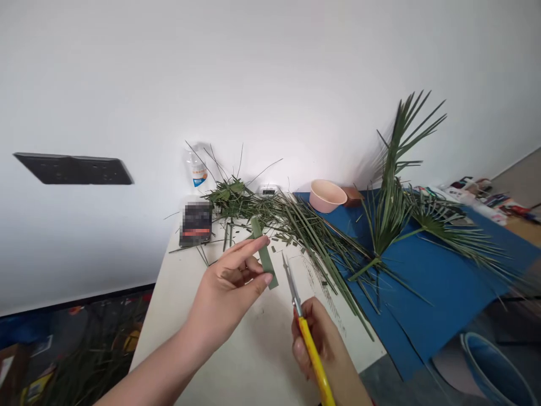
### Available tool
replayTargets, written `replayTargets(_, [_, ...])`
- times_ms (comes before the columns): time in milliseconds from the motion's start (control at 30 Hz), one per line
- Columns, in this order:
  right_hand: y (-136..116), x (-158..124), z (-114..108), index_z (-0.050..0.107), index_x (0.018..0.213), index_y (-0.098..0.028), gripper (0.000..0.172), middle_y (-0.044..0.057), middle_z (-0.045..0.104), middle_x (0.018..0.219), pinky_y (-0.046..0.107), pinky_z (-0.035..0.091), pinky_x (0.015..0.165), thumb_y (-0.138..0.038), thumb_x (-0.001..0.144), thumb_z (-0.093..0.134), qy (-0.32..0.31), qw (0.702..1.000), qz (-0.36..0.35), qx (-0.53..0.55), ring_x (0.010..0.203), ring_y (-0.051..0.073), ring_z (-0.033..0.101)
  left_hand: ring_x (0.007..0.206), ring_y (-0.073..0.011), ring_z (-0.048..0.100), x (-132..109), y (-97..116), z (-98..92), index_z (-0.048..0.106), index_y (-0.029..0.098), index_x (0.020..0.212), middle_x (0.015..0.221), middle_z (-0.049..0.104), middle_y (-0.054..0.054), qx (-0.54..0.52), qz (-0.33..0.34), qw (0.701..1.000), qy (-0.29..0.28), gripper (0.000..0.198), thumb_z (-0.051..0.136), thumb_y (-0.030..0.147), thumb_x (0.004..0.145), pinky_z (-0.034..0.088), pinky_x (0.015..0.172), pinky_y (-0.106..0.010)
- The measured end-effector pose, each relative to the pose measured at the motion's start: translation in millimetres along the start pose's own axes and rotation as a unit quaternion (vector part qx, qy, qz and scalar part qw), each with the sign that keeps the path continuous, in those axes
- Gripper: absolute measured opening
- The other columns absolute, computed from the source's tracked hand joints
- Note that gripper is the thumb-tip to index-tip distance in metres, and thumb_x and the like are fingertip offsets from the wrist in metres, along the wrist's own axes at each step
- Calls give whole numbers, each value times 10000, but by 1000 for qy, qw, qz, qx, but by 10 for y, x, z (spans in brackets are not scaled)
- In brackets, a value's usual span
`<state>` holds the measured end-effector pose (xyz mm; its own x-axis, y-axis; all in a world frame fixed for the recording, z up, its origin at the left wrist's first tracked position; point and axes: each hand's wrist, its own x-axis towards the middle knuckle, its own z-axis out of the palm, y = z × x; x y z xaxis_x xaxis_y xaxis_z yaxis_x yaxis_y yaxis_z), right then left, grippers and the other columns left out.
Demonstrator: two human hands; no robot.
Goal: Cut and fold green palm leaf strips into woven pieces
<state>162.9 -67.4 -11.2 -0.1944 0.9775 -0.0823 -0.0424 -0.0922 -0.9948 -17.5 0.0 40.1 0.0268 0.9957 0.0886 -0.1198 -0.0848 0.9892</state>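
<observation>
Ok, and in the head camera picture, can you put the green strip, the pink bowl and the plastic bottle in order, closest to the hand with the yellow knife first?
From the right hand holding the yellow craft knife:
1. Green leaf strip: to its left, pinched in the left hand.
2. Pink bowl: straight ahead, at the table's back.
3. Plastic bottle: back left, behind the leaves.

Matt palm strip (265, 255), shiny steel knife blade (291, 283)

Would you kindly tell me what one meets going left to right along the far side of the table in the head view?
A plastic bottle, leafy palm trimmings, a pale pink bowl, an upright palm frond.
</observation>
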Motion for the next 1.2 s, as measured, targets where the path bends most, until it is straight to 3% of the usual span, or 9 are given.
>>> replayTargets(267, [-7,-91,56,362,821,-230,493,-59,395,692,230,218,486,-645,763,623,-15,999,35,-37,549,81,308,662,-104,519,-19,42,28,647,281,1221,804,558,6,-15,-10,1000,10,533,743,167,709,485,585,-222])
replayTargets(600, [-29,-91,70,336,789,-238,536,-63,379,690,236,155,466,-681,729,631,0,999,51,-8,525,78,229,644,-107,531,-23,36,72,657,265,1211,834,579,-10,-17,-11,1000,10,536,744,168,691,506,583,-243])
replayTargets(1067, [-63,-122,34,396,792,-234,461,-50,409,675,214,252,465,-626,762,637,16,997,56,-48,547,93,345,650,-105,552,-32,29,118,656,247,1209,875,590,-23,-1,-8,1000,25,525,735,169,695,521,588,-246])
replayTargets(1200, [-61,-120,42,370,788,-240,486,-55,400,675,211,211,435,-641,748,643,11,997,63,-33,519,86,309,646,-108,560,-33,37,129,659,241,1203,868,595,-21,1,-9,1000,22,523,738,169,691,524,588,-249])
